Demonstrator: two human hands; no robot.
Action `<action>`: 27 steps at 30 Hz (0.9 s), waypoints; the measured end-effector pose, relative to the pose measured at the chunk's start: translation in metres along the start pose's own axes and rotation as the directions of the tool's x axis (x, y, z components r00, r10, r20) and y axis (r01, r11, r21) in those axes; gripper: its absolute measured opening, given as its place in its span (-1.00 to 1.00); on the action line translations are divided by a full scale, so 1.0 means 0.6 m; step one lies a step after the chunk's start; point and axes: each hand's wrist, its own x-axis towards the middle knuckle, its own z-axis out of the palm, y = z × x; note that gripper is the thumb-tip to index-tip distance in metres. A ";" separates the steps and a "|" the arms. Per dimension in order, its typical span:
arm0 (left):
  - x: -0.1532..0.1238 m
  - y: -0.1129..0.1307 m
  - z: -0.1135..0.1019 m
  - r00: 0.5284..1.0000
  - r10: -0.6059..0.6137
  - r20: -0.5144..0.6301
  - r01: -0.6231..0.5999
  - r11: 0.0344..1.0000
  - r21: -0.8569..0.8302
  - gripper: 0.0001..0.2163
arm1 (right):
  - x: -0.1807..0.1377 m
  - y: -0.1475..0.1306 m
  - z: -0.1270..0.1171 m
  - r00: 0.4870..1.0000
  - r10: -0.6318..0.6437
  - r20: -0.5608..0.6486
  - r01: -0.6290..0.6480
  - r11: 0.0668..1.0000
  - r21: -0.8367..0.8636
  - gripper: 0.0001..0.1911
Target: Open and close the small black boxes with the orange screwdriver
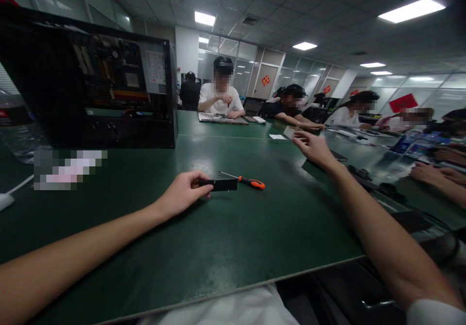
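Legible text: none | white label [156,67] inside computer case [171,121], beyond left hand [187,189], is carrying print too small to read | red diamond sign [265,80] on door [257,73], beyond right hand [311,145], leftward, is showing unreadable gold marks

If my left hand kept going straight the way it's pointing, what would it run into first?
Probably the screwdriver, just past the black piece your left hand holds, though depth is unclear and it might pass over.
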 end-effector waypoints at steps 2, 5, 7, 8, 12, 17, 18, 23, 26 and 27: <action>-0.003 0.002 0.005 0.999 0.037 -0.036 -0.036 0.999 0.039 -0.76 | -0.029 -0.112 0.026 0.978 -0.178 0.109 0.137 0.941 0.310 -0.58; -0.006 0.003 0.012 0.988 0.124 -0.092 -0.113 0.987 0.113 -0.78 | -0.100 -0.262 0.055 0.812 -0.453 0.368 0.119 0.745 0.656 -0.60; -0.008 0.003 0.017 0.975 0.193 -0.109 -0.173 0.970 0.171 -0.80 | -0.143 -0.320 0.063 0.727 -0.515 0.454 0.034 0.688 0.725 -0.63; -0.008 0.003 0.019 0.969 0.222 -0.110 -0.197 0.960 0.200 -0.80 | -0.158 -0.334 0.065 0.677 -0.541 0.499 -0.003 0.676 0.737 -0.65; -0.005 0.003 0.023 0.948 0.281 -0.150 -0.239 0.938 0.251 -0.80 | -0.167 -0.329 0.063 0.628 -0.541 0.559 -0.166 0.609 0.775 -0.64; -0.001 0.001 0.022 0.935 0.319 -0.153 -0.277 0.929 0.244 -0.83 | -0.152 -0.309 0.067 0.628 -0.481 0.612 -0.283 0.591 0.755 -0.59; -0.001 0.001 0.022 0.935 0.323 -0.144 -0.282 0.927 0.247 -0.84 | -0.154 -0.312 0.069 0.602 -0.498 0.624 -0.275 0.605 0.747 -0.59; -0.006 0.003 0.020 0.931 0.340 -0.132 -0.294 0.914 0.279 -0.84 | -0.137 -0.306 0.067 0.575 -0.515 0.636 -0.201 0.664 0.720 -0.61; -0.009 0.003 0.016 0.928 0.342 -0.146 -0.286 0.907 0.309 -0.72 | -0.079 -0.227 0.040 0.743 -0.378 0.553 -0.009 0.820 0.573 -0.59; -0.010 0.003 0.015 0.929 0.341 -0.147 -0.279 0.902 0.328 -0.74 | -0.055 -0.184 0.025 0.829 -0.303 0.471 0.064 0.887 0.458 -0.60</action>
